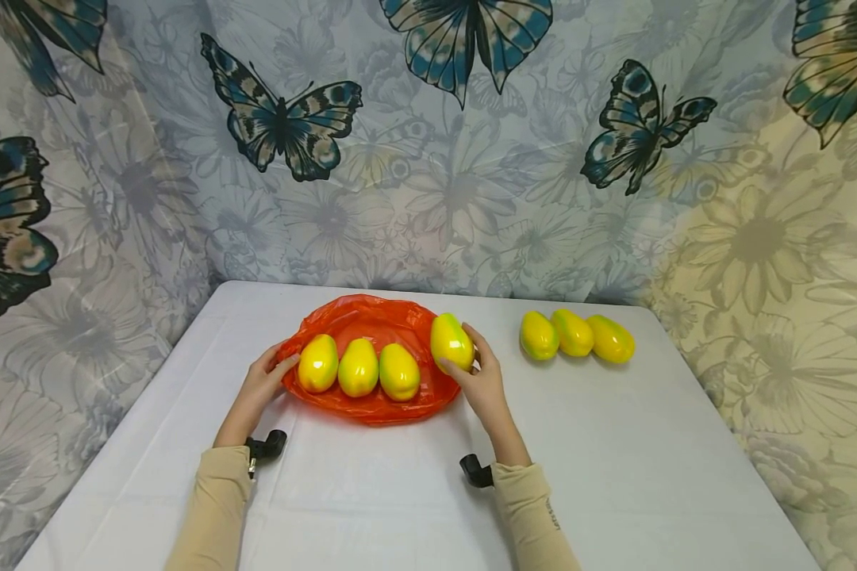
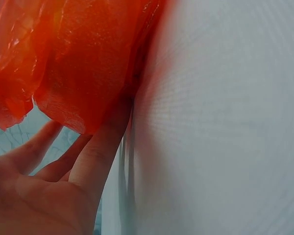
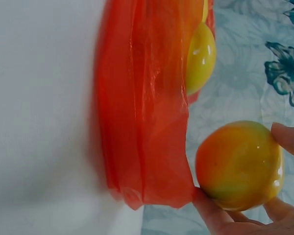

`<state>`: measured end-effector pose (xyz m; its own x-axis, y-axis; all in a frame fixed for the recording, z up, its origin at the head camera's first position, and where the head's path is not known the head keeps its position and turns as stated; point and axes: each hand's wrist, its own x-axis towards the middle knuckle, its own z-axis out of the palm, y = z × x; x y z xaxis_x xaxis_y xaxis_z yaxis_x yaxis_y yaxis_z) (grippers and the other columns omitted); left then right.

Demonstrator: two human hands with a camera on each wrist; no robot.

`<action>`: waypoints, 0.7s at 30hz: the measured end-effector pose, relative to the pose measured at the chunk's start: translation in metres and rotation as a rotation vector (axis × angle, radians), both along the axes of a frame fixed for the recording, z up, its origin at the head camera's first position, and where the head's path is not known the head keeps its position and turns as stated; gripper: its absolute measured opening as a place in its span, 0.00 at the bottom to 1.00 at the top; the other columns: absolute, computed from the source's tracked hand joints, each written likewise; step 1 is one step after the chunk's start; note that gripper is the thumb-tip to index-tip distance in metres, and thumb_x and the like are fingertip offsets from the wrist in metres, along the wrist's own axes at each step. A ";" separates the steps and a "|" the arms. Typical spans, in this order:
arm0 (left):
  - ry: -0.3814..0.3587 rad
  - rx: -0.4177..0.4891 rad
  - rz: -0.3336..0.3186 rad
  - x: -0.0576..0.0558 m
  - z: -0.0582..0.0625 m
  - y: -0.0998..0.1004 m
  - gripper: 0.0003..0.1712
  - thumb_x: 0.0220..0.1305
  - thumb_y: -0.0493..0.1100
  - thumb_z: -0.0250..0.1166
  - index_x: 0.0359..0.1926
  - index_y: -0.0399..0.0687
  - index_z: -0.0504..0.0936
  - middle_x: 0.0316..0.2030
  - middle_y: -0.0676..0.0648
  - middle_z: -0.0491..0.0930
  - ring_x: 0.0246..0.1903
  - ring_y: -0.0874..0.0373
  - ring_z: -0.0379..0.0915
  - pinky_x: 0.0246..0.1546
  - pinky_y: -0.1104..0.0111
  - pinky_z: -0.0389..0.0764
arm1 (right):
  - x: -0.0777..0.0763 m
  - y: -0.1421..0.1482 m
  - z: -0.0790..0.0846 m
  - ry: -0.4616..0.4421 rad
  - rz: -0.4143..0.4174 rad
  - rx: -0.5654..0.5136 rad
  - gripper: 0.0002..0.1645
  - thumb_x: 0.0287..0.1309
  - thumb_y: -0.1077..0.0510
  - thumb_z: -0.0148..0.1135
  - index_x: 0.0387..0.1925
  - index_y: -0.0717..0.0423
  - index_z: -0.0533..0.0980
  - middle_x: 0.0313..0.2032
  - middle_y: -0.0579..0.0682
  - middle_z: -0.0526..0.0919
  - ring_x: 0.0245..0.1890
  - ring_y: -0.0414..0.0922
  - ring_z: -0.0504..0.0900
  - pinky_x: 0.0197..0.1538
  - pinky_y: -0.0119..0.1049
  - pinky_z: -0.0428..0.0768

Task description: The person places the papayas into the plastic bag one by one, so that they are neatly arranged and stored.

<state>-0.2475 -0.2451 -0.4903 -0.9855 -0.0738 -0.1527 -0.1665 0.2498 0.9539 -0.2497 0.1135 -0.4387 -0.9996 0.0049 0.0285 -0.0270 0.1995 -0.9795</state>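
A red plastic bag lies spread open on the table, with three glossy yellow-green mangoes in a row inside it, the middle mango among them. My left hand holds the bag's left side, thumb at the rim beside the leftmost mango. In the left wrist view its fingers reach the red plastic from below. Over the bag's right rim, my right hand grips another mango between thumb and fingers. The right wrist view shows this held mango just beside the bag's edge.
Three more yellow mangoes lie side by side at the back right, the middle one touching its neighbours. A white cloth covers the table. Behind it hangs a butterfly-patterned backdrop. Black wrist cameras stick out from both wrists.
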 end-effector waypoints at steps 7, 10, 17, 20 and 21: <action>0.011 0.006 -0.010 0.001 0.000 0.000 0.38 0.72 0.59 0.53 0.76 0.50 0.54 0.72 0.38 0.60 0.59 0.54 0.66 0.44 0.81 0.74 | 0.003 -0.005 -0.010 0.054 0.029 0.012 0.42 0.57 0.59 0.69 0.71 0.48 0.62 0.71 0.52 0.63 0.65 0.54 0.65 0.68 0.54 0.67; 0.008 0.015 -0.009 0.002 0.000 0.001 0.38 0.72 0.58 0.53 0.76 0.51 0.54 0.72 0.39 0.60 0.59 0.53 0.66 0.44 0.81 0.75 | 0.005 -0.006 -0.013 0.069 0.036 0.010 0.42 0.56 0.58 0.69 0.71 0.47 0.63 0.71 0.52 0.64 0.67 0.54 0.65 0.69 0.55 0.67; 0.010 0.000 -0.008 0.001 0.000 0.000 0.39 0.72 0.59 0.53 0.76 0.50 0.54 0.72 0.38 0.60 0.60 0.52 0.66 0.44 0.81 0.75 | 0.007 -0.009 -0.017 0.069 0.051 0.016 0.43 0.57 0.59 0.69 0.72 0.52 0.61 0.72 0.56 0.62 0.68 0.56 0.64 0.68 0.56 0.67; 0.013 -0.002 -0.007 0.002 0.001 0.001 0.39 0.72 0.59 0.53 0.76 0.49 0.54 0.72 0.38 0.60 0.60 0.52 0.66 0.44 0.81 0.75 | 0.007 -0.010 -0.019 0.073 0.057 0.014 0.44 0.56 0.60 0.69 0.72 0.53 0.61 0.72 0.58 0.61 0.69 0.57 0.64 0.69 0.56 0.66; 0.013 -0.002 -0.008 0.002 0.001 0.001 0.39 0.72 0.59 0.53 0.76 0.49 0.54 0.72 0.38 0.60 0.60 0.51 0.66 0.44 0.81 0.75 | 0.008 -0.010 -0.019 0.076 0.058 0.018 0.43 0.56 0.60 0.69 0.71 0.53 0.61 0.72 0.58 0.62 0.69 0.57 0.64 0.69 0.56 0.66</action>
